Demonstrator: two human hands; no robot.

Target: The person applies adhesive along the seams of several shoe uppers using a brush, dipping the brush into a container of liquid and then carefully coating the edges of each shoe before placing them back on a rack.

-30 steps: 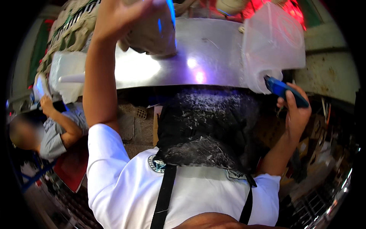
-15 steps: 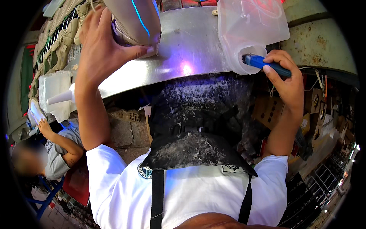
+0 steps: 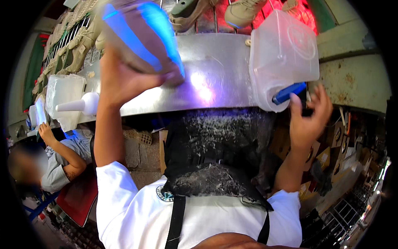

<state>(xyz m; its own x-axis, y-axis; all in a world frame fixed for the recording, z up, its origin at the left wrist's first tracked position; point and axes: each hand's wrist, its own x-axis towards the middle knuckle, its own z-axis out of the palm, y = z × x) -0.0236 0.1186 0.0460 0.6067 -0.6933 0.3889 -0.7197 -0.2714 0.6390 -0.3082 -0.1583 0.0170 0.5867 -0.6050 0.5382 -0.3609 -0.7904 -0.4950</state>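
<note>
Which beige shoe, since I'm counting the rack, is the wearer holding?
The blue-streaked shoe in the wearer's left hand; the beige shoes on the rack aren't held.

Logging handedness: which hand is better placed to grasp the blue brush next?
Probably the right hand, open beside the blue brush at the mouth of the translucent container; the left hand holds a shoe.

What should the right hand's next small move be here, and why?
Probably move the right hand over to steady the shoe: its fingers look open and off the blue tool, which sits partly inside the translucent container, while the left hand alone holds the shoe.
</note>
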